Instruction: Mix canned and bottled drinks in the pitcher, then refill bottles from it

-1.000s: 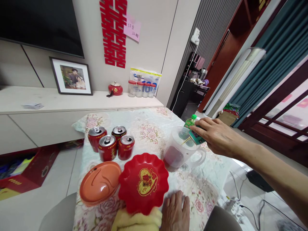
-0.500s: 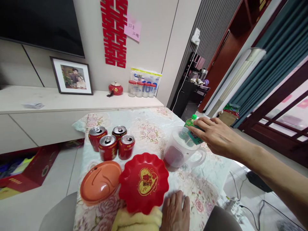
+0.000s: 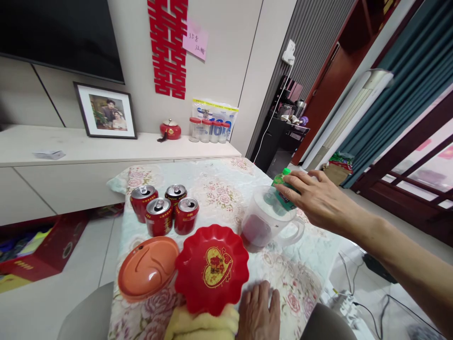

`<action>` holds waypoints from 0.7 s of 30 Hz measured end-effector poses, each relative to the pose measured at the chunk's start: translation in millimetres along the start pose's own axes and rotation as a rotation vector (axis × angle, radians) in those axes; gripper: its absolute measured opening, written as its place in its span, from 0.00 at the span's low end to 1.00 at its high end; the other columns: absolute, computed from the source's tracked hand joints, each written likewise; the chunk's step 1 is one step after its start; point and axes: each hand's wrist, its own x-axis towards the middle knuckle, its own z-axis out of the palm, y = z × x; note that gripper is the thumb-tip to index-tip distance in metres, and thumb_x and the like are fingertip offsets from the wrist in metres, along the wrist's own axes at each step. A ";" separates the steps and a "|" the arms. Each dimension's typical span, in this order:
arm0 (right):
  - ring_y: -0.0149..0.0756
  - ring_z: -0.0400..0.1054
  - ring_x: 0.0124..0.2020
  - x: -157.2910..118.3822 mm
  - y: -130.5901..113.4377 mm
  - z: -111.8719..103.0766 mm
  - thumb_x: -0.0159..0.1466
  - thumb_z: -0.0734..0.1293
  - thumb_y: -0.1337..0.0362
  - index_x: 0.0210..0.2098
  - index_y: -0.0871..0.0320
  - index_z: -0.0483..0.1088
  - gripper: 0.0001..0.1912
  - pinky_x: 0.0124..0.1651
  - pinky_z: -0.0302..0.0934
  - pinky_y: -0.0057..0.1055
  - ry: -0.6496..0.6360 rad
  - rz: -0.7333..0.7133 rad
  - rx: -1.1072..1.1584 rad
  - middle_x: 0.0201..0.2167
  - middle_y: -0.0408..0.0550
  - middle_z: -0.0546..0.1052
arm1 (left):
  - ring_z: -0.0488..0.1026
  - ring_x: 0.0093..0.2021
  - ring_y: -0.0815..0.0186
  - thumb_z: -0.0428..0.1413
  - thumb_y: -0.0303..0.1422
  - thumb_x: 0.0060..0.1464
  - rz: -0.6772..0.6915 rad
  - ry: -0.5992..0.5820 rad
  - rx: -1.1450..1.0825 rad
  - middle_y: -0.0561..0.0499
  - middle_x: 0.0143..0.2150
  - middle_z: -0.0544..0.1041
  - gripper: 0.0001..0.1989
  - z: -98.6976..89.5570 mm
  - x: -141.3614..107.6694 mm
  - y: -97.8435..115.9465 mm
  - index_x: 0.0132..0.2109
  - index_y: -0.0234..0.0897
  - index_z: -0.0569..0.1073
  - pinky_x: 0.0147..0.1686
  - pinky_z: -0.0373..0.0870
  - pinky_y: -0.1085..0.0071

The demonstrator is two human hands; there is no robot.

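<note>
My right hand (image 3: 311, 196) reaches in from the right, its fingers wrapped around a plastic bottle (image 3: 288, 200) with a green cap and green label. The bottle leans at the far right side of a translucent pitcher (image 3: 256, 219) holding dark reddish liquid. Its lower part shows only dimly through the pitcher wall, and I cannot tell whether it is behind or inside. Flat on the tablecloth lies my left hand (image 3: 260, 311), fingers stretched out. Beside it are a red scalloped plate (image 3: 230, 245) and a folded yellow cloth (image 3: 203, 326).
Several red drink cans (image 3: 159, 217), their tabs up, stand at the table's left. An orange lid (image 3: 148, 269) lies in front of them. Beyond the flowered tablecloth (image 3: 221, 193), a white cabinet holds a framed photo (image 3: 106, 113), a red pot (image 3: 170, 130) and several red-lidded jars (image 3: 205, 131).
</note>
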 end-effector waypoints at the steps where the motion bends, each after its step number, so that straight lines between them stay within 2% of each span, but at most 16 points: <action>1: 0.54 0.69 0.56 -0.5 -0.1 -0.1 0.62 0.61 0.78 0.60 0.57 0.67 0.27 0.50 0.58 0.50 -0.003 -0.005 0.000 0.57 0.59 0.77 | 0.77 0.59 0.51 0.49 0.24 0.68 -0.010 -0.025 -0.005 0.42 0.61 0.79 0.21 -4.8 0.9 1.8 0.62 0.43 0.75 0.58 0.77 0.52; 7: 0.54 0.69 0.57 -2.7 -1.3 -1.3 0.64 0.60 0.78 0.61 0.56 0.66 0.27 0.54 0.56 0.53 0.007 0.011 0.002 0.58 0.59 0.77 | 0.77 0.59 0.50 0.51 0.23 0.66 -0.042 -0.107 -0.008 0.41 0.61 0.79 0.21 -26.9 3.8 9.8 0.62 0.42 0.76 0.58 0.77 0.50; 14: 0.55 0.70 0.58 -7.1 -0.7 6.8 0.63 0.60 0.79 0.62 0.56 0.66 0.30 0.55 0.57 0.55 0.001 0.064 0.111 0.56 0.59 0.78 | 0.76 0.61 0.50 0.51 0.24 0.67 -0.065 -0.125 -0.007 0.43 0.62 0.78 0.21 -27.1 5.0 10.9 0.62 0.42 0.76 0.60 0.76 0.49; 17: 0.57 0.71 0.58 -13.9 3.9 11.9 0.61 0.63 0.75 0.64 0.53 0.65 0.32 0.55 0.60 0.57 0.022 0.164 0.260 0.58 0.57 0.77 | 0.76 0.62 0.50 0.50 0.23 0.68 -0.083 -0.138 -0.017 0.43 0.63 0.78 0.21 -33.1 5.3 13.9 0.62 0.43 0.75 0.61 0.76 0.49; 21: 0.59 0.72 0.59 -31.1 7.1 16.5 0.61 0.71 0.61 0.65 0.53 0.66 0.33 0.57 0.66 0.58 0.131 0.425 0.646 0.62 0.56 0.76 | 0.74 0.63 0.46 0.49 0.23 0.67 -0.077 -0.225 -0.069 0.40 0.64 0.76 0.23 -51.9 7.2 18.5 0.63 0.41 0.75 0.61 0.74 0.46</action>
